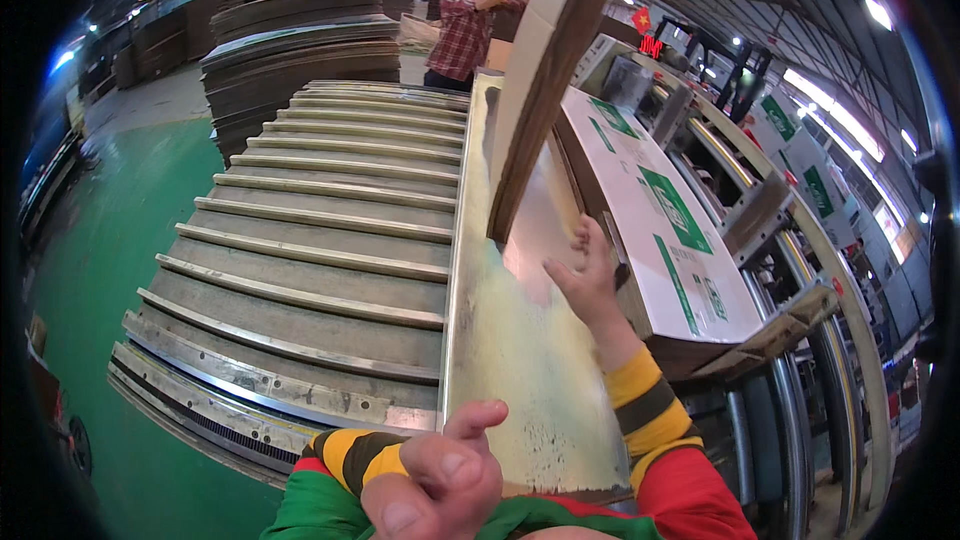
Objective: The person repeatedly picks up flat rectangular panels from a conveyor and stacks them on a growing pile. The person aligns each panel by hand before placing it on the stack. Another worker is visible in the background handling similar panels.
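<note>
Reaching up at centre frame, the right hand [585, 275] is pressing open fingers against the tilted cardboard stack [545, 80]. The left hand [440, 485] is curling loosely, holding nothing, at the lower edge over the metal bench [520, 360].

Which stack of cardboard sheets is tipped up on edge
The brown cardboard bundle tilted above the metal table, just beyond the right hand. The printed white stack and distant brown stacks lie flat.

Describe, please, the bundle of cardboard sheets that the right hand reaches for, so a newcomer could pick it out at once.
Start at the long shiny metal table running up the middle, beside the slatted conveyor. Above it, the right hand touches the lower end of a bundle of brown cardboard sheets tilted up on edge. Unlike the flat white printed boxes to its right, it is plain brown and stands steeply.
</note>
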{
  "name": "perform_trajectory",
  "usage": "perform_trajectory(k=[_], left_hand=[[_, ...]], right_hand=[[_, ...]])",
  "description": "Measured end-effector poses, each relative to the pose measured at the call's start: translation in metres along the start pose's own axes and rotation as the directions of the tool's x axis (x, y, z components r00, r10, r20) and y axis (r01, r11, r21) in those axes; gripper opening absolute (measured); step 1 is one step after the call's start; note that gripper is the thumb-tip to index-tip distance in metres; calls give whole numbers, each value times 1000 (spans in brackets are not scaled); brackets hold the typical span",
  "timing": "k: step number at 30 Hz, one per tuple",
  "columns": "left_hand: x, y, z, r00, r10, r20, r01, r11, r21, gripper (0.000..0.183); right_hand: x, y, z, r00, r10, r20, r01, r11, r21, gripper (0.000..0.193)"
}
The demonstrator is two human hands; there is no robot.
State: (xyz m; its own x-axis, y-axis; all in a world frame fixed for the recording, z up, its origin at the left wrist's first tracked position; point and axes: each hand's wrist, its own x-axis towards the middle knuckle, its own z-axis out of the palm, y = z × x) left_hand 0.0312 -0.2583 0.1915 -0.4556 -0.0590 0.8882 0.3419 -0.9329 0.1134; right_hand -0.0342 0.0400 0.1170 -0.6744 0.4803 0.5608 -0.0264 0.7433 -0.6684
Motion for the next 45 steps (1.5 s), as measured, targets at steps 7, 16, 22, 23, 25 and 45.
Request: perform_trajectory(k=[7,16,22,23,25,45], left_hand=[[21,-50,-46,989,79,122,-70,995,-77,20],[4,-72,-92,975,136,176,-138,990,-3,30],[-53,-89,-87,936,306,-176,-194,861,470,31],[-62,-94,-87,919,335,-207,-178,823,539,30],[-80,-100,-92,971,159,-178,-13,782,623,32],[-146,-108,-125,487,-811,-324,868,489,83,30]], right_hand=[[96,16,145,907,51,-418,-197,929,-314,108],[129,53,183,732,-223,-643,-47,926,-375,90],[137,60,186,728,-194,-657,-32,948,-316,91],[138,61,186,716,-194,-671,-26,952,-304,91],[139,63,185,737,-202,-645,-6,952,-305,86],[140,93,187,822,-312,-476,161,930,-331,75]])
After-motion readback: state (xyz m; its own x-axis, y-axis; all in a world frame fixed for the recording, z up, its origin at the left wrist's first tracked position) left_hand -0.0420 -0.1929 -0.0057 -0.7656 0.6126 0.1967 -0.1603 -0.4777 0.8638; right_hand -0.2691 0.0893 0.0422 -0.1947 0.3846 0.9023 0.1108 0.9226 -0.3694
